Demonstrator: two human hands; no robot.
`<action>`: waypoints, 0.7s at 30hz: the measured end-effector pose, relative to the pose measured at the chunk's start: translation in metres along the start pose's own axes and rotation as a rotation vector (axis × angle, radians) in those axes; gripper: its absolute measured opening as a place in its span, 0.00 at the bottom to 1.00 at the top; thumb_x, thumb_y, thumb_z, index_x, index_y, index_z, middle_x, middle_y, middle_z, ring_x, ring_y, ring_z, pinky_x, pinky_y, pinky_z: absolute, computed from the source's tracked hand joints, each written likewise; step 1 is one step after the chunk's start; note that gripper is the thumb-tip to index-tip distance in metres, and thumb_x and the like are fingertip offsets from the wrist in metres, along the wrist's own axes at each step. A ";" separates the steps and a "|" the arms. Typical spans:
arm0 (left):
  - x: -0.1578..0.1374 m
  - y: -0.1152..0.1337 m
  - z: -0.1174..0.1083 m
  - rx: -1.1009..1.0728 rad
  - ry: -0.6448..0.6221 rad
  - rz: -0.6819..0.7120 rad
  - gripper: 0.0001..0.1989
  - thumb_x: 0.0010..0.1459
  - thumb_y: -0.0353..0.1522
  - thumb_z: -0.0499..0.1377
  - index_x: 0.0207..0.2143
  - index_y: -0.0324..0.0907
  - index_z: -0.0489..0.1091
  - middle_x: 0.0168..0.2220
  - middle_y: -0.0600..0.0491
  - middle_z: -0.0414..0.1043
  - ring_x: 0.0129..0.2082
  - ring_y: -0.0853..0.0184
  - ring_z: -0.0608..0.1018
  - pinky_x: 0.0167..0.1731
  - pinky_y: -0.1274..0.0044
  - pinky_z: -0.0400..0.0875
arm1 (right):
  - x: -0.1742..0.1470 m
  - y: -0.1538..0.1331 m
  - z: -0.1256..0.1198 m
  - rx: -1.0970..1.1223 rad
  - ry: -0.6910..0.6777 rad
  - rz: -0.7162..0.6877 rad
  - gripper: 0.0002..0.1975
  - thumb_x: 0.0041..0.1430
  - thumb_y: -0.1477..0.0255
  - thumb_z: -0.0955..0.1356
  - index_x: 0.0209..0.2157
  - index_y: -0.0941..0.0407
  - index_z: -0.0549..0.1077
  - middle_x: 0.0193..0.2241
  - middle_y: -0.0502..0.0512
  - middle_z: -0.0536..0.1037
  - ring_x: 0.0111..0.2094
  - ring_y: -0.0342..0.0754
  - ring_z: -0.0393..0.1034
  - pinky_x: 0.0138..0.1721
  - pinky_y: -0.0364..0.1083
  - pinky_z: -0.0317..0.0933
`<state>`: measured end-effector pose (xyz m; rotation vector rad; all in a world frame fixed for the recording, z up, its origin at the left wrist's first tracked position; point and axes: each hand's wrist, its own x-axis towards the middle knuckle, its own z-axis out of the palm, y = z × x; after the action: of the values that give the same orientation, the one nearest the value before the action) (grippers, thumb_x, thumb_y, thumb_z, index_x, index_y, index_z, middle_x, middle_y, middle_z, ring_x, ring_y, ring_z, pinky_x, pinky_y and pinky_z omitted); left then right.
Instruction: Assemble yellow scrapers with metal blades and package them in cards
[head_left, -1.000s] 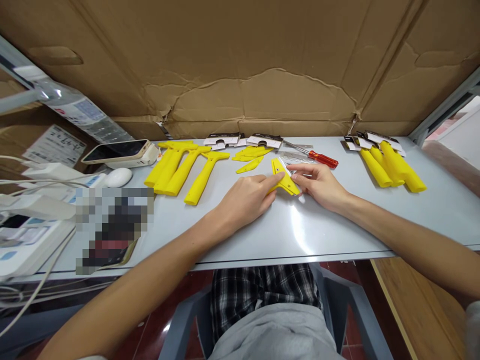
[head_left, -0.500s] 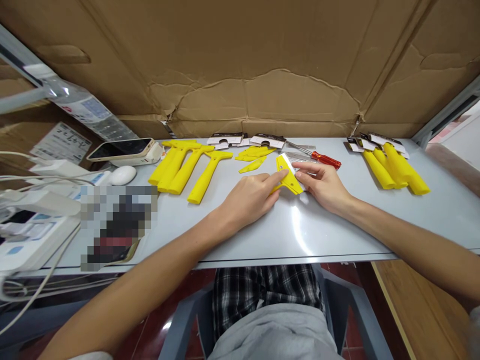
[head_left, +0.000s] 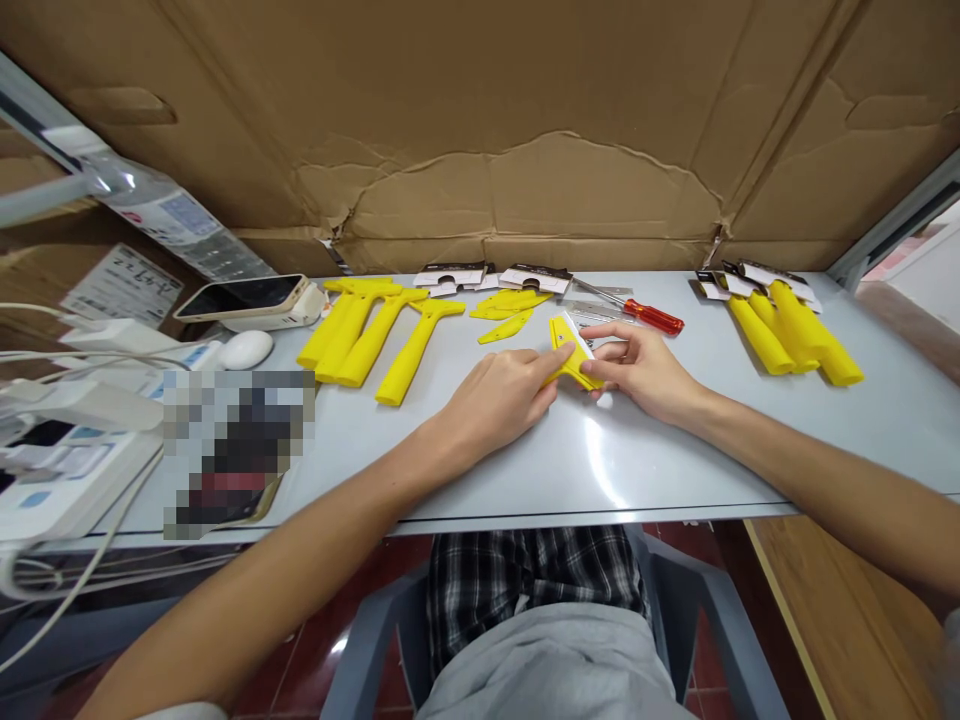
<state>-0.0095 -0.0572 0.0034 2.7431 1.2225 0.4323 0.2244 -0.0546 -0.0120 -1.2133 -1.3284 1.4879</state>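
A yellow scraper [head_left: 571, 362] is held over the table, its wide head with a pale blade edge turned up and to the right. My left hand [head_left: 506, 390] is closed round its handle, with a finger or thumb lying on the head near a small screw. At the blade side, my right hand [head_left: 645, 372] pinches the lower corner of the head, fingers behind it and partly hidden. Behind the hands lie several loose yellow cover plates [head_left: 506, 328], some clear-looking flat pieces and a screwdriver [head_left: 654, 317] with a red handle.
Several yellow scraper handles [head_left: 409, 360] lie to the left, and carded scrapers [head_left: 799, 330] to the right. Black-and-white cards [head_left: 536, 279] rest along the cardboard wall [head_left: 525, 100]. At left are phones, a white mouse [head_left: 246, 350], a power strip [head_left: 67, 490] with cables and a bottle [head_left: 172, 215].
The scraper's head has tilted slightly in my hands. My right thumb has moved down to the head's lower corner, while my left hand keeps its hold.
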 end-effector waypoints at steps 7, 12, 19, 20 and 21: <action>0.000 -0.002 0.002 -0.006 0.063 0.021 0.22 0.69 0.30 0.59 0.65 0.43 0.72 0.46 0.44 0.85 0.43 0.57 0.86 0.44 0.70 0.78 | -0.001 -0.002 0.002 0.043 0.026 -0.016 0.45 0.39 0.61 0.86 0.57 0.59 0.71 0.31 0.52 0.80 0.28 0.43 0.77 0.34 0.44 0.77; 0.000 -0.003 0.004 -0.008 0.120 0.013 0.29 0.68 0.30 0.62 0.70 0.42 0.65 0.42 0.47 0.85 0.39 0.57 0.86 0.39 0.72 0.76 | 0.000 -0.003 0.003 0.058 0.038 -0.022 0.47 0.36 0.59 0.86 0.56 0.59 0.71 0.29 0.50 0.79 0.28 0.43 0.77 0.32 0.43 0.75; 0.000 -0.007 0.008 -0.057 0.107 0.053 0.22 0.69 0.30 0.61 0.65 0.42 0.73 0.44 0.44 0.86 0.43 0.55 0.87 0.45 0.69 0.78 | 0.000 -0.007 0.004 0.052 0.034 0.000 0.46 0.34 0.62 0.87 0.54 0.59 0.71 0.27 0.48 0.77 0.27 0.43 0.76 0.31 0.43 0.75; 0.000 -0.008 0.008 -0.056 0.095 0.046 0.22 0.69 0.30 0.61 0.64 0.42 0.74 0.44 0.44 0.86 0.43 0.55 0.87 0.45 0.68 0.78 | 0.000 -0.008 0.005 0.050 0.033 0.009 0.46 0.33 0.63 0.87 0.54 0.59 0.71 0.28 0.48 0.77 0.27 0.43 0.76 0.31 0.43 0.75; 0.000 -0.008 0.008 -0.055 0.085 0.040 0.22 0.69 0.30 0.61 0.64 0.42 0.74 0.44 0.44 0.86 0.43 0.54 0.87 0.45 0.68 0.78 | -0.001 -0.008 0.005 0.049 0.033 0.016 0.46 0.33 0.64 0.87 0.54 0.59 0.71 0.28 0.48 0.77 0.28 0.43 0.77 0.31 0.43 0.76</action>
<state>-0.0121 -0.0517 -0.0062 2.7326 1.1583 0.5836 0.2196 -0.0551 -0.0040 -1.2152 -1.2555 1.4971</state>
